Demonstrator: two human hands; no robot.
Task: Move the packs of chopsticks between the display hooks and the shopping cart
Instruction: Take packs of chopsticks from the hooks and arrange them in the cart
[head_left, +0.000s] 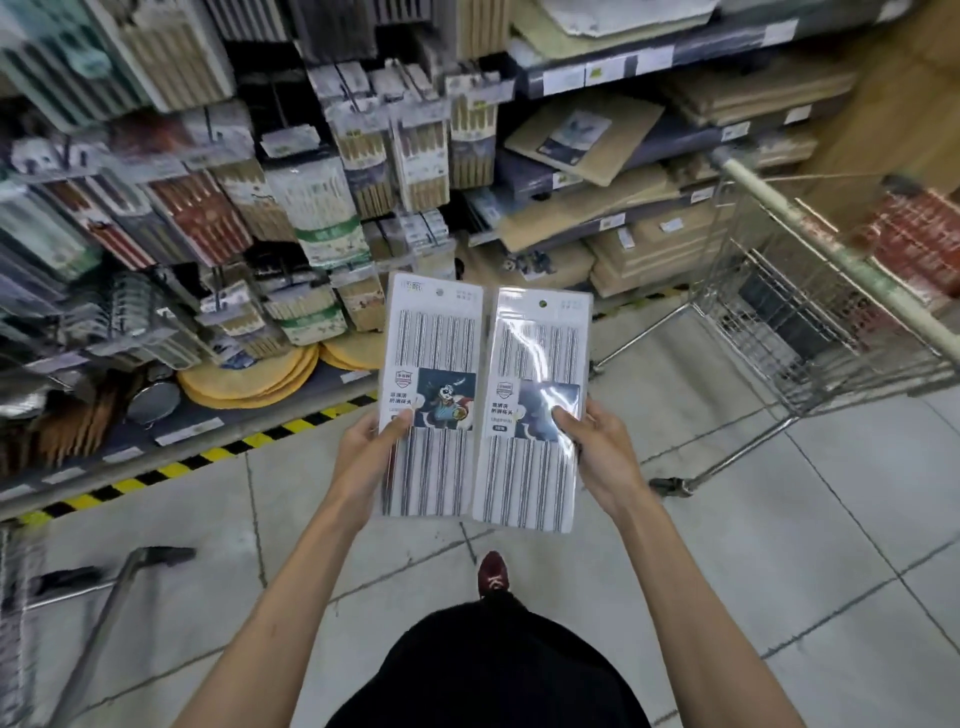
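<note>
Shop aisle, grey tiled floor (727, 519), crowded hook display (234, 197) ahead, wire shopping cart (810, 322) at right. Left hand (363, 452) pinches white clear-fronted pack of steel chopsticks (434, 395); right hand (597, 447) pinches glossier twin pack (537, 415), edges touching. Risk: slick film slipping from thumb pinch mid-carry.
</note>
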